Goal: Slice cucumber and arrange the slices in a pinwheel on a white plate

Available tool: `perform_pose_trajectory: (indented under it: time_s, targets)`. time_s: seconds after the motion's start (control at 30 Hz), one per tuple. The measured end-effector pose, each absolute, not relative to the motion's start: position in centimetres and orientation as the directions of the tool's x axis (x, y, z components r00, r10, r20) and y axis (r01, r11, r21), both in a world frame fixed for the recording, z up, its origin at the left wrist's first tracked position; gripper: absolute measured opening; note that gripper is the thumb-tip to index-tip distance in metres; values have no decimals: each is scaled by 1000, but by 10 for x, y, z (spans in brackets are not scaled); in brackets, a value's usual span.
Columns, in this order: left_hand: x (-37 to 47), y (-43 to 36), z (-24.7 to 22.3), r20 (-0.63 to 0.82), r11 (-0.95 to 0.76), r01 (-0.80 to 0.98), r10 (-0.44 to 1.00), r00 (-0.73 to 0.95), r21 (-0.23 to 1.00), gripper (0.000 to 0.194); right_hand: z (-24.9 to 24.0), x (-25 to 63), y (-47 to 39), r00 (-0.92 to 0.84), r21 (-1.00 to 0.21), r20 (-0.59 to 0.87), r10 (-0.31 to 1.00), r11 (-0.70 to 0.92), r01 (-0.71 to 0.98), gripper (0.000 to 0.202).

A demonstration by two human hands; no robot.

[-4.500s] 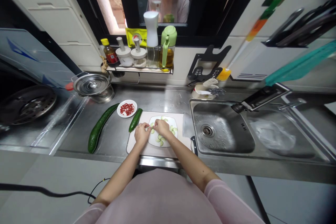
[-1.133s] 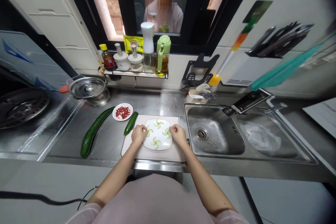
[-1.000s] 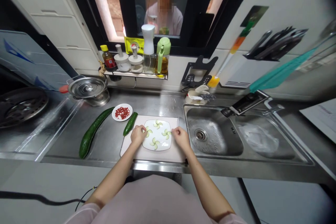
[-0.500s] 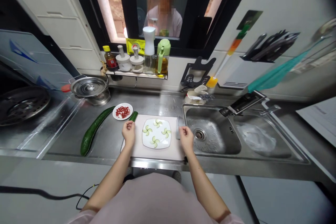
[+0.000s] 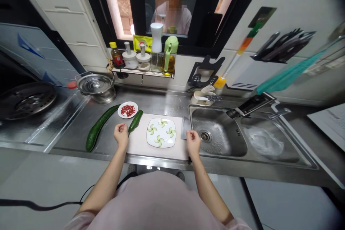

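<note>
A squarish white plate (image 5: 161,143) lies on the pale cutting board (image 5: 140,148), with several pinwheels of thin green-edged slices on it. My left hand (image 5: 121,135) is curled closed just left of the board, and nothing shows in its fingers. Beside it a short cucumber piece (image 5: 135,121) rests at the board's upper left corner. My right hand (image 5: 193,141) is also curled closed, over the board's right edge. Close to its fingers lies a broad knife blade (image 5: 185,126); the hand hides part of the knife.
A long cucumber (image 5: 100,127) and a small white dish (image 5: 128,115) of red bits lie left. To the right is a double sink (image 5: 222,154) with a faucet (image 5: 250,106). Lidded steel pots (image 5: 97,88) stand back left, below a shelf of seasoning bottles (image 5: 145,70).
My left hand has moved left, off the cucumber piece and the board's edge, so the piece now shows whole. My right hand has shifted slightly right. The view has tilted a little.
</note>
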State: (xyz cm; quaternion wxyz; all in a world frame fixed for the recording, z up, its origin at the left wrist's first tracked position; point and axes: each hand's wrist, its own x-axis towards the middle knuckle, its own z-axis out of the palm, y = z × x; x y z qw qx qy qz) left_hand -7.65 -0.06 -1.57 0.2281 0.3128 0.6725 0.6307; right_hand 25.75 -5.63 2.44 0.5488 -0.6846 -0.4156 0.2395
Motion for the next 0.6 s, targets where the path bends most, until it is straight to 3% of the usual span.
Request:
perform_pose_trajectory:
  time_s: [0.37,0.6]
  targets:
    - [-87,18,-9,121,-9,152,655,-746,988,18,22,247,-60,532,-946,106,840,-79,313,47]
    - [-115,59,-10,78,92,184,660,-747,979,20,23,218,-65,375,-915,95,922,-68,397,49]
